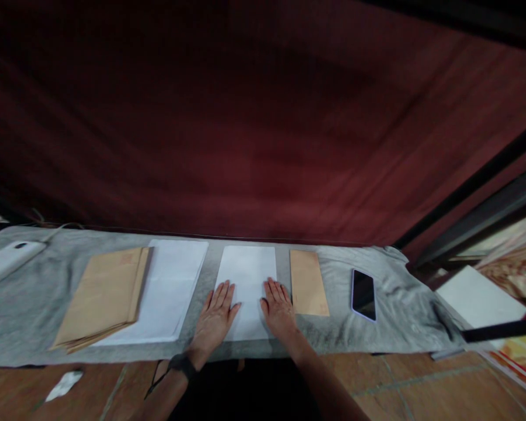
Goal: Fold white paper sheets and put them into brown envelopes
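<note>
My left hand (215, 316) lies flat, fingers stretched out, on the lower left corner of a white sheet of paper (248, 272). On the sheet's right edge rests my right hand (279, 309), also flat and open. The sheet lies on a grey cloth (39, 304). A single brown envelope (308, 283) sits just right of my right hand. Left of my left hand there is a stack of white sheets (169, 289), and beyond it a pile of brown envelopes (103, 295). A dark band circles my left wrist.
A black phone (363, 294) lies on the cloth right of the envelope. A white power strip (6, 261) sits at the far left. Dark red fabric (263, 128) hangs behind. White board (480, 299) and printed pictures lie at the right. A paper scrap (63, 385) lies on the tiled floor.
</note>
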Demonstrator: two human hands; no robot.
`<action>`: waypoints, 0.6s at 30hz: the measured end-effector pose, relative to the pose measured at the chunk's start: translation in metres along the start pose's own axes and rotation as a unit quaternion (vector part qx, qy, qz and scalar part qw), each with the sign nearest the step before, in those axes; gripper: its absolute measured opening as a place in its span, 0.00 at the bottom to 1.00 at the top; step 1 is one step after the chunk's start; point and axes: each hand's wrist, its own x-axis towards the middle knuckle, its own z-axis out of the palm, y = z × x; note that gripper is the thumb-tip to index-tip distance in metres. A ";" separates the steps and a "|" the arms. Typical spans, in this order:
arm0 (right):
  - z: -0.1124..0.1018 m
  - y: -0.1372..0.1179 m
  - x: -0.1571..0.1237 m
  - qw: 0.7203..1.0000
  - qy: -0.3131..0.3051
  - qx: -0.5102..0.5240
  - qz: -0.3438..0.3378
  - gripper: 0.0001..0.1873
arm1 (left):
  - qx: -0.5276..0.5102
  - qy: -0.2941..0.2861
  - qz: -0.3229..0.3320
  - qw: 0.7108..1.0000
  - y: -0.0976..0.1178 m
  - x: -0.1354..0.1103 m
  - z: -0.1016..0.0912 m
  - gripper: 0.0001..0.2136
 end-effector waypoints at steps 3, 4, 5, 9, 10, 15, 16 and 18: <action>-0.010 0.002 -0.021 1.000 0.000 -0.001 -0.016 0.27 | -0.005 0.008 0.034 0.999 -0.009 -0.031 -0.010 0.30; -0.012 0.002 -0.029 1.000 0.000 -0.001 -0.024 0.27 | -0.010 0.001 0.063 0.998 -0.012 -0.042 -0.014 0.32; -0.014 0.002 -0.037 0.999 0.001 -0.002 -0.034 0.27 | -0.013 -0.010 0.095 0.995 -0.014 -0.052 -0.019 0.33; -0.023 -0.002 -0.058 0.997 -0.001 -0.009 -0.079 0.28 | -0.024 -0.037 0.160 0.986 -0.020 -0.075 -0.038 0.31; -0.025 -0.002 -0.060 0.996 -0.005 -0.009 -0.089 0.28 | -0.028 -0.040 0.163 0.985 -0.021 -0.076 -0.041 0.31; -0.033 -0.001 -0.063 0.993 -0.032 -0.002 -0.117 0.32 | -0.050 -0.086 0.155 0.983 -0.024 -0.067 -0.047 0.29; -0.034 -0.001 -0.064 0.992 -0.038 -0.001 -0.117 0.33 | -0.053 -0.094 0.151 0.983 -0.024 -0.065 -0.047 0.28; -0.036 -0.001 -0.065 0.993 -0.046 0.003 -0.112 0.34 | -0.056 -0.107 0.138 0.983 -0.021 -0.063 -0.046 0.28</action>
